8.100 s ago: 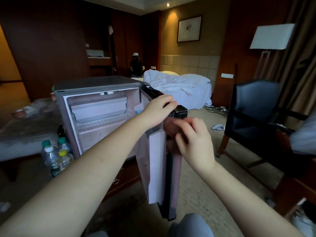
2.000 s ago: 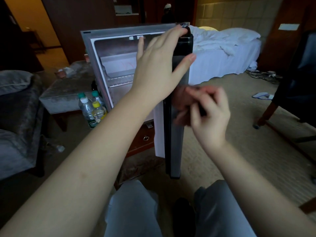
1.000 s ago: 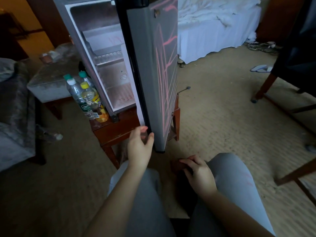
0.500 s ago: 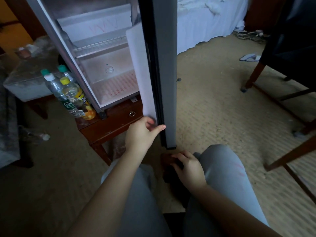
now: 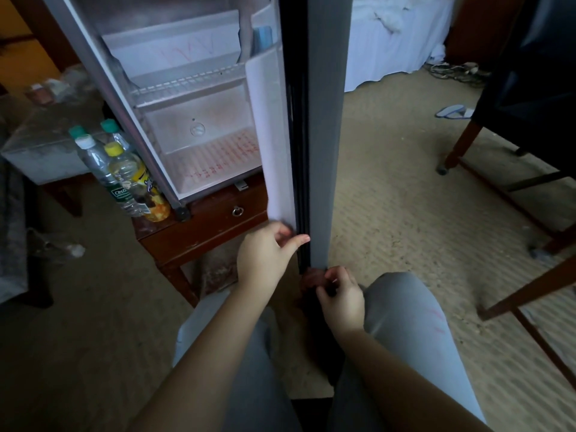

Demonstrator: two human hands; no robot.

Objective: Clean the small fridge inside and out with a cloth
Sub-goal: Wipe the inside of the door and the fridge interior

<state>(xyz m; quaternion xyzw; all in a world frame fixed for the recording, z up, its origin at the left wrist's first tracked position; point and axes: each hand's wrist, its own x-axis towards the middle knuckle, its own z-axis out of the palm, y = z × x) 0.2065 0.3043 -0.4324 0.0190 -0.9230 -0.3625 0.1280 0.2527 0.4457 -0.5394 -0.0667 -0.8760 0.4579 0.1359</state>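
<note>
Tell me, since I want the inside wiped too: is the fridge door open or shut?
Open. The fridge door stands edge-on, swung away from the cabinet, leaving the wire shelf and interior floor exposed.

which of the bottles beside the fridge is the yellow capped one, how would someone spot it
Find the open fridge on the wooden side table. A cluster of plastic bottles stands at its left front corner. The yellow-capped bottle is the frontmost, nearest the fridge, the only one with a yellow cap and a yellow and orange label; the others have green or white caps.
</note>
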